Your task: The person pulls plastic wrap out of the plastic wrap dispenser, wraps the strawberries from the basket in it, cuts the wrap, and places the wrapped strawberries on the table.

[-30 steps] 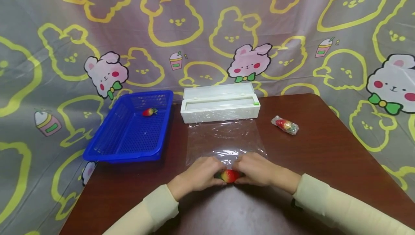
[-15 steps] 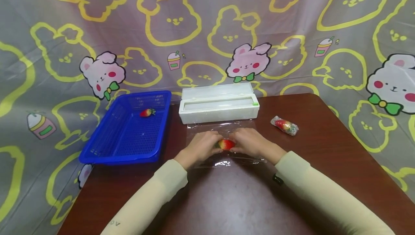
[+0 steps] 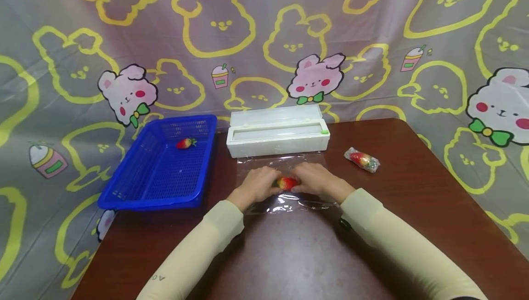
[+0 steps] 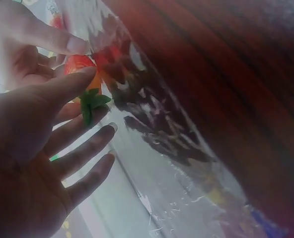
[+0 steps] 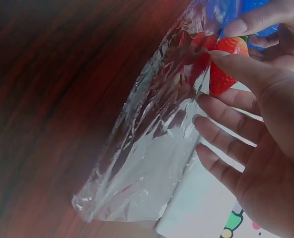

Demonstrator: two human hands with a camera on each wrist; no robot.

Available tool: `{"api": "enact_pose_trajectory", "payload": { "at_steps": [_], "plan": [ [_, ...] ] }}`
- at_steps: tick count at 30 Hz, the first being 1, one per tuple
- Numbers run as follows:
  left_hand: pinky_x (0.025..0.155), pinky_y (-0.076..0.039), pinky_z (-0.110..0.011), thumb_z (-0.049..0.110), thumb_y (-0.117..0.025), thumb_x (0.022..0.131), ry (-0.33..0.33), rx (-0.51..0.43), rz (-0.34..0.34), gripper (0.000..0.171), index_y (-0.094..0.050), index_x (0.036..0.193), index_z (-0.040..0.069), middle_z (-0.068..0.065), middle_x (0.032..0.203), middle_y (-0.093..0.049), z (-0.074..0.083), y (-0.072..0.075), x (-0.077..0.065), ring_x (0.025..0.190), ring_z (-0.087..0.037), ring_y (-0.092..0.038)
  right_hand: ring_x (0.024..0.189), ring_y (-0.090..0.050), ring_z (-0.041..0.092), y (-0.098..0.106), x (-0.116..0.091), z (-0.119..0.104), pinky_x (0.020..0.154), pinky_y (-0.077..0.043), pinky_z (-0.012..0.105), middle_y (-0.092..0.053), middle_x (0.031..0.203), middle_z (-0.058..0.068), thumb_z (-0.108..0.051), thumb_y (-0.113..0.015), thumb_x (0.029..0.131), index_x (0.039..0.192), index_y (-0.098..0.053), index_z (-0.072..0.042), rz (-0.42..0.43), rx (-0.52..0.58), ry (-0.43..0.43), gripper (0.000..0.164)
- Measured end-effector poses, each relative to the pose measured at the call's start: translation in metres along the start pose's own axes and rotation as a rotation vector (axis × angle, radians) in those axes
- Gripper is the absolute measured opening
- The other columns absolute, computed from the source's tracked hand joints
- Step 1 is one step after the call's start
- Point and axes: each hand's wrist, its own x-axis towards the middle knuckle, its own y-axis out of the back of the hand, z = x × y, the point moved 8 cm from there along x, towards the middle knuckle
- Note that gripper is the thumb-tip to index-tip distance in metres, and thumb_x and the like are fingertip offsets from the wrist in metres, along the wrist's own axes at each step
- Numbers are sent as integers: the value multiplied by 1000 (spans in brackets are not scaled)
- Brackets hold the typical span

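A red strawberry (image 3: 287,183) is between my hands, over a sheet of clear cling film (image 3: 282,207) on the table. My left hand (image 3: 260,184) pinches its leafy end with thumb and forefinger; the green leaves (image 4: 91,103) show in the left wrist view. At the pointed end, my right hand (image 3: 315,179) holds the fruit between thumb and fingers, as the right wrist view shows the strawberry (image 5: 223,78). Behind the film stands a white cling film box (image 3: 278,144), its lid raised. Whether the strawberry touches the film is hard to tell.
A blue plastic basket (image 3: 150,202) at the left has another strawberry (image 3: 186,143) in it. To the right lies a strawberry wrapped in film (image 3: 362,159). The brown table (image 3: 421,189) meets a patterned curtain (image 3: 256,24) at the back.
Both hands have carried the strawberry forward from the film's near edge to over its middle. In the last half second they have barely moved.
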Motion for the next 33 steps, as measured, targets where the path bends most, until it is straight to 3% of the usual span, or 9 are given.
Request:
{"api": "enact_pose_trajectory", "payload": {
  "at_steps": [5,8,12,15,19,23,25,33],
  "plan": [
    [67,-54,-37,38,-84,85,4,-17,5,35,-73,110,17,2,101,-72,-2,0,-4,93,-17,-66,70,-55,14,-1,-3,-1,60,-47,37,-58,76,-7,-35,-83,85,83,-65,-19,-30,-10,-18,24],
    [72,-56,-41,40,-86,82,3,-36,24,43,-72,115,15,1,107,-72,-3,6,-12,97,-19,-67,86,-64,21,4,-10,0,70,-54,44,-68,96,1,-36,-81,87,101,-72,-14,-39,-19,-12,27],
    [80,-57,-45,39,-86,82,6,-28,43,53,-70,124,11,-4,117,-70,-8,17,-32,104,-23,-67,116,-65,33,19,-28,9,90,-54,56,-66,130,16,-35,-79,89,132,-66,-4,-35,-15,-36,54],
    [79,-57,-46,37,-85,83,-2,-8,53,50,-70,121,9,-6,115,-69,-11,23,-52,103,-25,-67,124,-60,40,27,-48,17,98,-50,59,-60,138,24,-33,-78,89,136,-62,1,-43,-4,-64,60],
    [69,-55,-42,34,-86,83,-38,-9,34,35,-73,106,11,-1,100,-68,-13,24,-82,89,-21,-66,121,-62,40,24,-75,20,98,-50,58,-64,132,22,-32,-80,88,129,-67,-1,-77,-2,-32,53],
    [66,-55,-39,26,-86,83,-53,-19,1,28,-75,104,11,0,95,-67,-17,19,-103,84,-18,-65,96,-66,25,18,-96,21,83,-56,49,-69,109,7,-29,-84,84,113,-75,-10,-89,-17,36,35],
    [68,-56,-39,22,-86,83,-44,-23,-10,28,-76,106,11,-1,96,-68,-20,17,-110,86,-18,-66,86,-62,18,18,-103,21,75,-54,44,-67,98,1,-26,-86,82,108,-77,-14,-79,-32,61,30],
    [71,-59,-43,7,-82,85,-34,-44,14,13,-77,96,10,-5,98,-70,-28,15,-119,89,-23,-69,79,-61,15,14,-113,19,67,-53,39,-64,88,-4,-18,-87,79,98,-79,-16,8,-106,136,21]
  ]
}}
